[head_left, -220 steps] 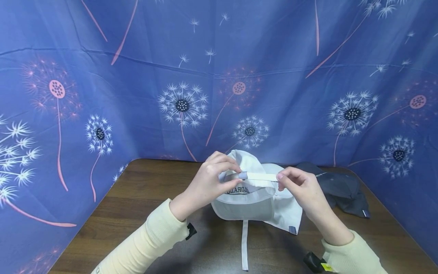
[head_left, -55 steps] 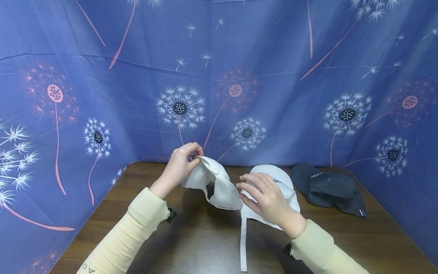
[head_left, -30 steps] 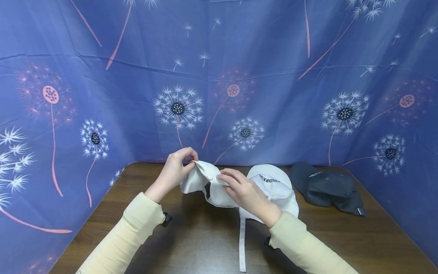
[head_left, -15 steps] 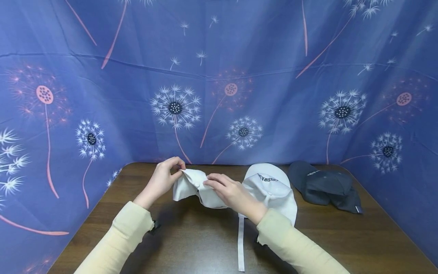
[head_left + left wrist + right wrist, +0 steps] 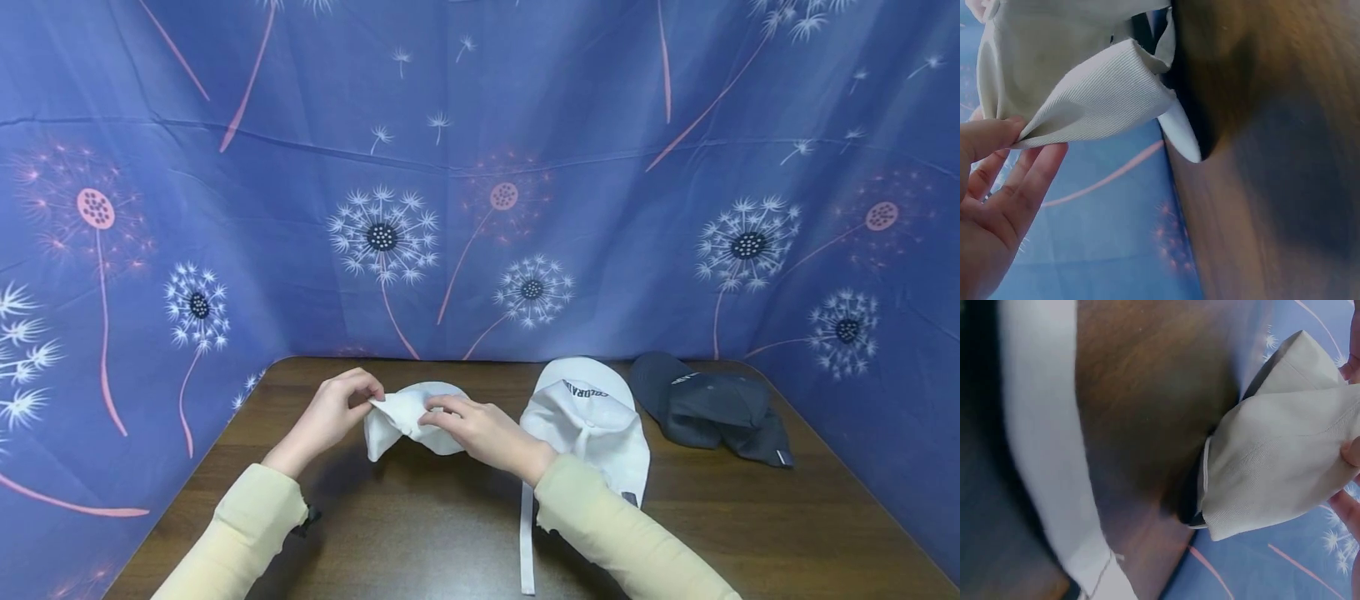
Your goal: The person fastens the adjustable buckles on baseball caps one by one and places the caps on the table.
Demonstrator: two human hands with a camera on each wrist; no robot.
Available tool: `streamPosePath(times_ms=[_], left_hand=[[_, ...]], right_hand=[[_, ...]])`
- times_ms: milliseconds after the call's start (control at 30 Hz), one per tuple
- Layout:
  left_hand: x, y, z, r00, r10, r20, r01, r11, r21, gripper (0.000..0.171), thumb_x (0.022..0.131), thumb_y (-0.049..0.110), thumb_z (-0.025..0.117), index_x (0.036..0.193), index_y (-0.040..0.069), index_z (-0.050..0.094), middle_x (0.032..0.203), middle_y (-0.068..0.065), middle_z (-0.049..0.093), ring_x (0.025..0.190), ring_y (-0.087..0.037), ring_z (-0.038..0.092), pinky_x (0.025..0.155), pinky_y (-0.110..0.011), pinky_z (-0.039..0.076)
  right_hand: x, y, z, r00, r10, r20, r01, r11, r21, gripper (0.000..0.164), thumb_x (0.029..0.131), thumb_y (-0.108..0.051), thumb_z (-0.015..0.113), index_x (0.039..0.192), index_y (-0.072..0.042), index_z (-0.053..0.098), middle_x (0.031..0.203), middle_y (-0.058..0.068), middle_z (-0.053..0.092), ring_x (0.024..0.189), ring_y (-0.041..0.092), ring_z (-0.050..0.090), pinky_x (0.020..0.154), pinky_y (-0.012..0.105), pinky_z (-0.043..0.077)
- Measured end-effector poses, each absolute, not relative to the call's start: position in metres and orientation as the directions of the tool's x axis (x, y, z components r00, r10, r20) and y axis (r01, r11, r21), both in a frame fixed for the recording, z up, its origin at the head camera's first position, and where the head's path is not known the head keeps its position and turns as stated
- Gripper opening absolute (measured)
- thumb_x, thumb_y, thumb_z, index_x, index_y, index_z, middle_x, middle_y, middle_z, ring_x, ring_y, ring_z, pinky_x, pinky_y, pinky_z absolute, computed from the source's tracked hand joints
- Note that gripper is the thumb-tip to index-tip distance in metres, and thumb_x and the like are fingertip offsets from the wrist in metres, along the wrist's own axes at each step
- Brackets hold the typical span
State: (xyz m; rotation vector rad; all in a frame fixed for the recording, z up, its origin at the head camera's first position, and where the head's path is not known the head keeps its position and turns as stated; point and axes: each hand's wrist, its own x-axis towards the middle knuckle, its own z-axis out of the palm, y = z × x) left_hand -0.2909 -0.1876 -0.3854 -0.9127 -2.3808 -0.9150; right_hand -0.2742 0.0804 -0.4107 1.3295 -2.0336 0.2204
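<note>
Both hands hold a white baseball cap (image 5: 405, 410) over the left part of the table. My left hand (image 5: 330, 417) pinches the cloth of its crown at the left between thumb and fingers. From the right, my right hand (image 5: 487, 429) grips the crown near its top, thumb on one face and fingers on the other in the right wrist view. The cap's crown (image 5: 1272, 462) hangs in a fold there. In the left wrist view the left thumb and fingers (image 5: 1035, 169) press a crease into the ribbed white cloth (image 5: 1104, 94). Part of the brim shows behind.
Another white cap (image 5: 588, 421) with dark lettering lies right of the hands, its long white strap (image 5: 527, 542) trailing toward the front. Beyond it lies a dark grey cap (image 5: 712, 404). A blue dandelion-print curtain (image 5: 450, 125) surrounds the brown wooden table (image 5: 420, 533).
Seven seconds ago both hands held a white strap at a cap. Since then the hands moved left; the right hand reached the cap's crown, and both lowered it leftward, uncovering the lettered cap.
</note>
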Motion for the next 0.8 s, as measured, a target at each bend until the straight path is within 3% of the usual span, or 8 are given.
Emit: streamPosePath(times_ms=[167,533,800], left_hand=[[-0.291,-0.198,-0.392,-0.666,0.432,0.608,0.729,0.548,0.409,0.033,0.07,-0.016,0.069,0.077,0.016,0.067,0.087,0.007,0.063,0.081,-0.009,0.06,0.071,-0.028,0.052],[-0.296,-0.219,-0.406,-0.707,0.461,0.537,0.698,0.579,0.422,0.038,0.07,-0.017,0.07,0.076,0.02,0.068,0.089,0.008,0.061,0.084,-0.009,0.057,0.065,-0.023,0.048],[-0.299,-0.223,-0.408,-0.671,0.5,0.547,0.726,0.595,0.346,0.04,0.065,-0.021,0.067,0.075,0.017,0.068,0.087,0.005,0.061,0.082,-0.011,0.057,0.066,-0.028,0.049]], right_hand=[[-0.277,0.073,-0.417,-0.231,-0.777,0.586,-0.856,0.449,0.258,0.037,0.086,0.0,0.061,0.117,-0.019,0.06,0.123,-0.001,0.057,0.113,0.011,0.056,0.08,0.02,0.052],[-0.283,0.058,-0.429,-0.276,-0.825,0.493,-0.879,0.424,0.217,0.041,0.089,0.0,0.059,0.123,-0.024,0.055,0.128,-0.004,0.053,0.116,0.01,0.053,0.084,0.021,0.05],[-0.29,0.05,-0.434,-0.281,-0.849,0.447,-0.869,0.423,0.258,0.037,0.092,-0.005,0.057,0.123,-0.025,0.055,0.129,-0.004,0.053,0.118,0.009,0.051,0.093,0.022,0.045]])
